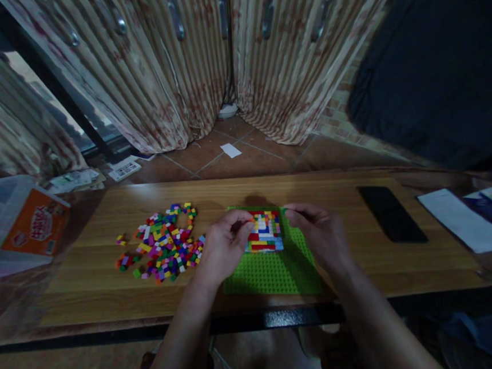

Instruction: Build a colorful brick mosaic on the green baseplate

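On the near half of the counter (109, 300) lies a green baseplate (275, 271), and both forearms reach up over its near edge. At the far end of that baseplate sits a small block of coloured bricks (265, 231), red, white, blue and yellow, pressed onto the studs. The left hand (223, 247) rests at the block's left side with thumb and forefinger pinched together, seemingly on a single tiny brick, though the piece itself is too small to make out. The right hand (319, 232) lies at the block's right side, fingers curled and touching its far right corner, apparently steadying it. Judging by this, a brick is being seated on the block's left edge; the next move would call for lining the piece up with the studs and pressing straight down while the other hand keeps the plate from sliding. Left of the baseplate spreads a loose heap of bricks (163, 246); right of it lies a dark phone (391, 215), and beyond that some papers (459, 217). Behind the counter hang striped curtains (154, 72).
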